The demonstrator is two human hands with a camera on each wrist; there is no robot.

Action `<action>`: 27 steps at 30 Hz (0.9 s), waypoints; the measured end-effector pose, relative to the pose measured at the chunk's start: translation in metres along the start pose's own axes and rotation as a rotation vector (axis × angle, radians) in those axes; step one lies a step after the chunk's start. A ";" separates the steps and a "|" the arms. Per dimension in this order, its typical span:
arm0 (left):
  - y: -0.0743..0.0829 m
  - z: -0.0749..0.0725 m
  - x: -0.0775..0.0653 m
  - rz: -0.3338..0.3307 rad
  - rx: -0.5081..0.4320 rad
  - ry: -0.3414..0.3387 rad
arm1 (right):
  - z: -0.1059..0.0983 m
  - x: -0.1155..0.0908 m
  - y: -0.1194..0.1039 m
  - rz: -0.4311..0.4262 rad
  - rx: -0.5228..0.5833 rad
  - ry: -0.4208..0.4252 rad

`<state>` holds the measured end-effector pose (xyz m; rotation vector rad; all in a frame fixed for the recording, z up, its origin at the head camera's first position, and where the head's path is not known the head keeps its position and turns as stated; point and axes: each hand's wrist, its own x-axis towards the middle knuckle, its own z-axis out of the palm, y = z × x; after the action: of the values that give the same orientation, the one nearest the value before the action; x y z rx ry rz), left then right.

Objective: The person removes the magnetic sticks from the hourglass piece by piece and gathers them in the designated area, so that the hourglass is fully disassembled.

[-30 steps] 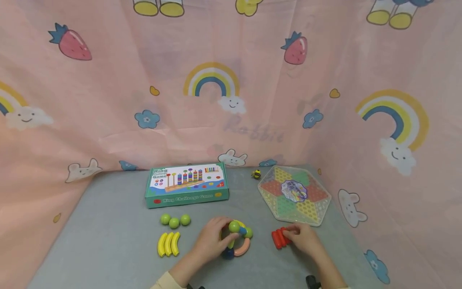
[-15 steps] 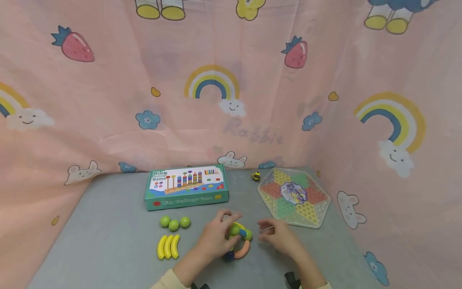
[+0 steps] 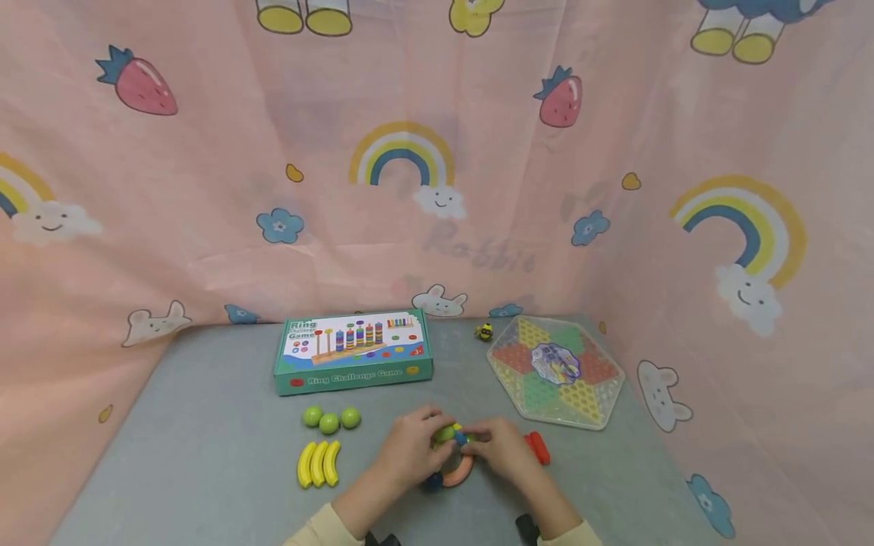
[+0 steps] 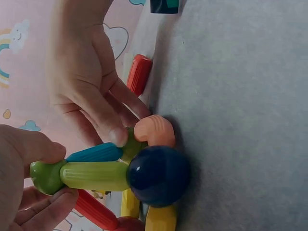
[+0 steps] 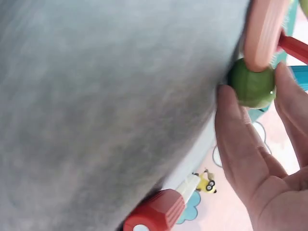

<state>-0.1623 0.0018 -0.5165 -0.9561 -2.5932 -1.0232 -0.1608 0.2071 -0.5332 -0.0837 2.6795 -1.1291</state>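
Observation:
Between my hands stands a frame of toy rods and balls. My left hand [image 3: 407,451] pinches the upper green ball [image 4: 46,177], from which a light green rod [image 4: 94,175], a blue rod [image 4: 96,152] and a red rod [image 4: 96,210] slope down. Thumb and fingers of my right hand [image 3: 507,449] grip a lower green ball [image 5: 252,84] on the right side. That ball meets the end of a salmon curved piece [image 3: 459,472]. A dark blue ball [image 4: 160,175] sits at the near corner, beside a yellow piece [image 4: 161,219].
Red rods [image 3: 539,447] lie just right of my right hand, partly hidden. To the left are several green balls [image 3: 329,423] and yellow curved pieces [image 3: 318,464]. Behind stand a game box [image 3: 353,353], a small bee-like figure [image 3: 485,331] and a hexagonal board [image 3: 556,371].
My right hand has moved left from the red rods to the frame and now grips its lower green ball. My left hand's fingers, spread half a second ago, have closed in on the upper ball.

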 end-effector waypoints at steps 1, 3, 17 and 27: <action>0.000 0.000 0.000 -0.001 -0.003 0.004 | 0.001 0.001 0.000 0.004 -0.017 0.007; 0.000 0.001 0.000 -0.007 0.001 0.011 | 0.001 0.001 0.000 0.013 -0.039 0.016; -0.001 -0.004 0.002 -0.086 -0.088 0.096 | 0.005 0.001 -0.004 0.027 -0.054 0.021; 0.001 0.002 0.001 -0.035 -0.054 0.061 | 0.002 -0.002 -0.006 -0.149 -0.058 -0.012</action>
<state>-0.1623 0.0039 -0.5176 -0.8803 -2.5531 -1.1184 -0.1590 0.2024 -0.5300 -0.3034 2.7336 -1.0873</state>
